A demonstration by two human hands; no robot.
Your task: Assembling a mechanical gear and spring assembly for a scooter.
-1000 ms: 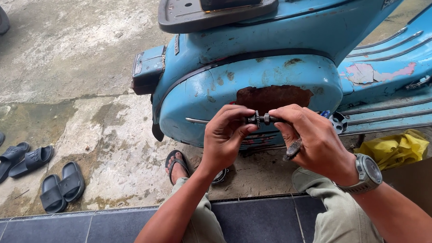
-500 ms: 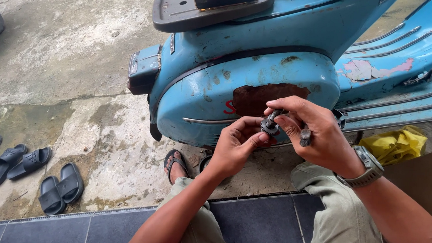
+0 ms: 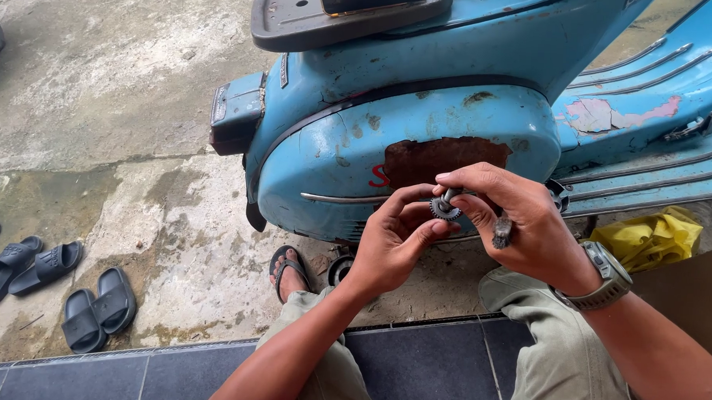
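Note:
A small toothed metal gear (image 3: 446,207) on a short shaft sits between both my hands, in front of a light blue scooter (image 3: 422,108) with a rust patch on its side panel. My left hand (image 3: 394,241) pinches the gear from below with thumb and fingers. My right hand (image 3: 521,229) grips the shaft from above with thumb and forefinger. A second small dark metal part (image 3: 502,231) hangs from my right hand's lower fingers. A grey wristwatch (image 3: 606,276) is on my right wrist.
Several dark sandals (image 3: 53,280) lie on the stained concrete at the left. My foot in a sandal (image 3: 289,275) rests below the scooter. A yellow plastic bag (image 3: 646,238) lies at the right, next to a brown cardboard box (image 3: 684,298). Dark tiles (image 3: 421,368) edge the step.
The view has shifted, so the scooter and my hands sit further right and lower in the frame. My fingers have turned the gear so that its toothed face shows.

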